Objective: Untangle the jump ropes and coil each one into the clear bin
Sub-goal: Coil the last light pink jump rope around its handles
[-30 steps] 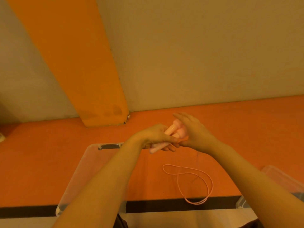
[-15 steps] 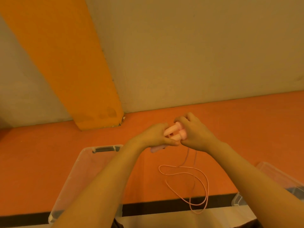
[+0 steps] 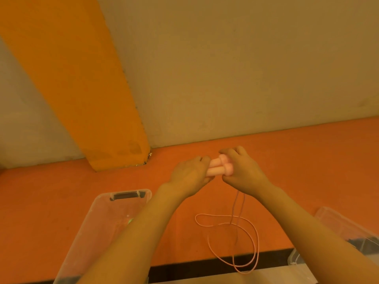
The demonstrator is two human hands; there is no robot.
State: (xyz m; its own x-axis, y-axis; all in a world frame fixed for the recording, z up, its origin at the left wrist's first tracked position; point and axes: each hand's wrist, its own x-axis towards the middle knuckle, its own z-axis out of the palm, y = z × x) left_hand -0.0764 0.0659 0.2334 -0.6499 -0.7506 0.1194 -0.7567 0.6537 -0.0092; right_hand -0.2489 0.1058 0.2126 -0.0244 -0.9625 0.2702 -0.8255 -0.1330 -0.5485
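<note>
Two pink jump rope handles lie side by side between my hands, above the orange floor. My left hand grips their shafts from the left. My right hand curls round their wider ends from the right. The thin pink cord hangs down from my right hand and lies in loose loops on the floor below. A clear bin with a dark handle clip stands at the lower left, partly behind my left forearm.
A second clear container sits at the lower right edge with something dark inside. An orange pillar and a beige wall rise behind. A black strip crosses the floor near me.
My right hand's fingers have curled over the handle ends. The cord's loops have slid lower and spread wider on the floor. The view has shifted slightly.
</note>
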